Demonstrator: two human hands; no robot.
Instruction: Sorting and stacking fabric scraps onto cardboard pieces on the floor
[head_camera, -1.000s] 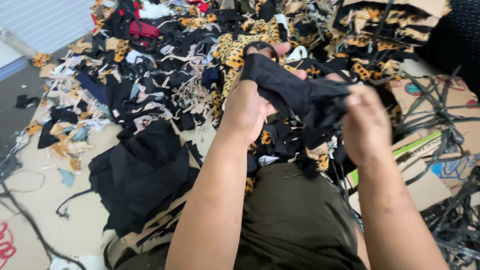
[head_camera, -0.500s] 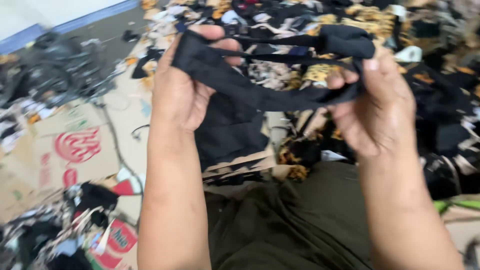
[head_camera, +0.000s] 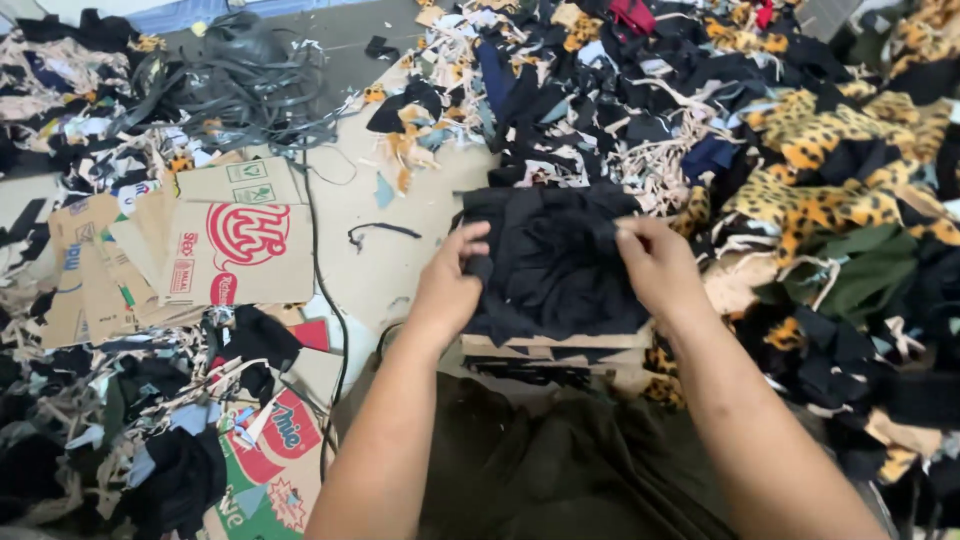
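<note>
Scraps of cloth cover the floor (head_camera: 370, 225) all round me, black, tan and leopard-spotted, with bare beige showing only ahead of my left hand. Far to the left of that hand lie flattened cardboard boxes (head_camera: 235, 245), brown with a round red emblem, and a tangle of dark straps (head_camera: 240, 85) beyond them. Nearer my left elbow lies a carton flap (head_camera: 275, 445) in red and green print. A thin black cord (head_camera: 325, 300) runs along the floor between the boxes and my left arm, and a short black strip (head_camera: 383, 231) lies just ahead of my left fingers.

My left hand (head_camera: 452, 285) pinches the left edge of the black fabric stack (head_camera: 555, 265), fingers closed on the cloth. The stack sits between my two hands, its long axis running side to side, resting on a flat board (head_camera: 560, 345) just past my lap. My right hand (head_camera: 655, 265) has its grip closed on the top piece at the right edge, thumb and fingertips pressed together.

Right of that hand spreads leopard-print cloth (head_camera: 810, 205), with a green piece (head_camera: 860, 270) beside it.
</note>
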